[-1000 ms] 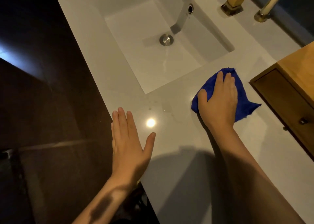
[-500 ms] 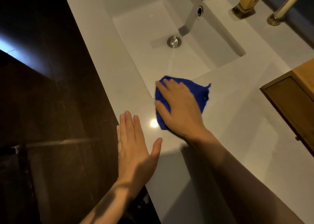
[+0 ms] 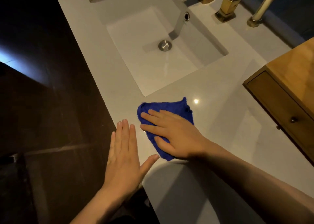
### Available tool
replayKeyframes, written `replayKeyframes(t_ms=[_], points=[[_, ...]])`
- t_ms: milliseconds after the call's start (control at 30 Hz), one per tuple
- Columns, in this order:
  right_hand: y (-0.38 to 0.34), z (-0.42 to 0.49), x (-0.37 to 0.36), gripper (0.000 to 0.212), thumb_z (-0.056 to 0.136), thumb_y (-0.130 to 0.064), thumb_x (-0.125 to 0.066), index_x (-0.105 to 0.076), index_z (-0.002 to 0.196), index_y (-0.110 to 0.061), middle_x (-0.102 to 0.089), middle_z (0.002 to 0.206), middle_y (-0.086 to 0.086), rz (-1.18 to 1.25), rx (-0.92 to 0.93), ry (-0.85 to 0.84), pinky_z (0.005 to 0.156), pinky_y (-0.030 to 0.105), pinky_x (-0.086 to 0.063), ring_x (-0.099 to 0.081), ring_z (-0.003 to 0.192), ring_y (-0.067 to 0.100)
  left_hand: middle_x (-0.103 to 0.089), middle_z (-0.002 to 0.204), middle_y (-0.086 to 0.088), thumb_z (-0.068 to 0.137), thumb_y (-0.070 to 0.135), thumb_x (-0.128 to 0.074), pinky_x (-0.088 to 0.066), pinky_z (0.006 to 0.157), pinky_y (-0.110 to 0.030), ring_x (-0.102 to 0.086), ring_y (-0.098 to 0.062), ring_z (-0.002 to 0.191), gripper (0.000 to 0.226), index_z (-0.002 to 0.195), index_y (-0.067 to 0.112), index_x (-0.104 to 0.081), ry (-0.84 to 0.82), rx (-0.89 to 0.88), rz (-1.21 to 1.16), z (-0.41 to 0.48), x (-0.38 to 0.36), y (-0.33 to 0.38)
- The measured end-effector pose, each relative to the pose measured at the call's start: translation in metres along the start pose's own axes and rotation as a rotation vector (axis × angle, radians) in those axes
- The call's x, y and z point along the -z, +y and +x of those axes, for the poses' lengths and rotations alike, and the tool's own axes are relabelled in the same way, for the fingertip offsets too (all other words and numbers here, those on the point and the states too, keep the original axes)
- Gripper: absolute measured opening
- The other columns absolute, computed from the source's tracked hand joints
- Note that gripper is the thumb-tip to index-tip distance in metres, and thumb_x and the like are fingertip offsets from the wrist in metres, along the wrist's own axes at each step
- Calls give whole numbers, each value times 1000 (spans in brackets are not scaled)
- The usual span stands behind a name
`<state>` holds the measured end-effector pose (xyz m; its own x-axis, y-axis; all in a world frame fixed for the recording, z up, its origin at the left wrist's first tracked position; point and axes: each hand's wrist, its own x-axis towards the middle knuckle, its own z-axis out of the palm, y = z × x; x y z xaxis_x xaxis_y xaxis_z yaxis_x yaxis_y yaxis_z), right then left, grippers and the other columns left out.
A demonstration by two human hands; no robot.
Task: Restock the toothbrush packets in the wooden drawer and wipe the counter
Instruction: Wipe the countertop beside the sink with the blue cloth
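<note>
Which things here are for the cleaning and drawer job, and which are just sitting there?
For the job:
- blue cloth, flat under the right hand
- white counter being wiped
- wooden drawer, shut
- left hand, open flat at the counter's edge

Just sitting there:
- sink with its drain plug
- gold tap fittings

Right hand [image 3: 176, 135] presses blue cloth [image 3: 167, 108] flat on white counter [image 3: 220, 138].

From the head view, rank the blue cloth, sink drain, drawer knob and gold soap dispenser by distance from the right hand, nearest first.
1. Blue cloth: under the right hand.
2. Sink drain: ahead, in the basin.
3. Drawer knob: far right; too close to the drain to rank surely.
4. Gold soap dispenser: back right.
</note>
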<state>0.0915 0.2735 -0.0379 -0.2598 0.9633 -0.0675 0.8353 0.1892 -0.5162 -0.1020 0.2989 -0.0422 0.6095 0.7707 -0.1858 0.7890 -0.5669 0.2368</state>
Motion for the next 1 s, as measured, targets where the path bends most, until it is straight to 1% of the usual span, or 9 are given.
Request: replayKeyframes(t_ms=[100,200,300,367,500,633,800,900,1000], points=[[27,-25,13,46,89,-24,-42,-46,135,-25,-32,150,-4,1,-53,49,115,34,-19,-26,140,14,24,153,-10,79,77,-14,19,113,-32,24,-20,141,97,144,11,17,-2,5,-7,2,1,0],[60,-41,33,46,90,-23,-41,-46,135,-25,-30,149,-6,-28,-197,162,115,29,-17,-26,139,12,30,152,-6,78,78,-11,22,113,-32,27,-18,140,96,142,15,22,2,15,-34,3,-1,1],[86,-40,48,45,92,-23,-36,-44,136,-20,-33,150,2,-73,-308,248,114,26,-15,-29,138,18,29,152,-7,79,77,-13,22,113,-32,27,-18,140,96,143,14,21,-1,4,-34,5,-3,0],[96,-29,52,44,95,-23,-36,-42,138,-18,-31,151,5,-78,-412,311,112,27,-15,-29,138,20,30,152,-7,79,77,-13,21,113,-32,27,-19,140,96,142,14,22,-7,-2,-36,5,-3,0],[85,-5,46,44,96,-24,-37,-37,140,-20,-28,153,6,-76,-605,421,110,33,-24,-30,136,23,34,150,-4,77,79,-8,25,111,-29,31,-17,139,96,140,16,27,9,-13,-45,6,-4,-1],[43,-9,18,45,93,-22,-40,-42,137,-16,-33,150,7,-68,-469,351,112,34,-20,-32,135,23,32,151,-6,76,79,-9,26,110,-28,31,-16,138,98,141,14,24,10,-23,-28,7,-4,-2],[-2,-34,-3,47,91,-29,-40,-43,137,-22,-31,152,0,4,-367,253,115,35,-19,-26,139,18,37,147,-7,74,80,-5,22,111,-32,35,-18,136,98,137,13,30,-6,-40,-13,7,-3,-3],[-26,-50,-9,49,89,-29,-48,-40,137,-25,-30,151,-3,64,-404,252,111,34,-27,-30,135,16,36,147,-8,74,80,-5,23,110,-32,35,-18,136,98,137,14,30,-7,-41,-12,8,-4,-4],[-45,-47,-9,65,84,-20,-56,-26,142,-26,-36,141,2,54,-547,284,99,31,-36,-38,122,19,35,148,-7,75,80,-6,24,109,-31,35,-18,136,98,138,14,28,9,-36,-9,9,-6,-5]])
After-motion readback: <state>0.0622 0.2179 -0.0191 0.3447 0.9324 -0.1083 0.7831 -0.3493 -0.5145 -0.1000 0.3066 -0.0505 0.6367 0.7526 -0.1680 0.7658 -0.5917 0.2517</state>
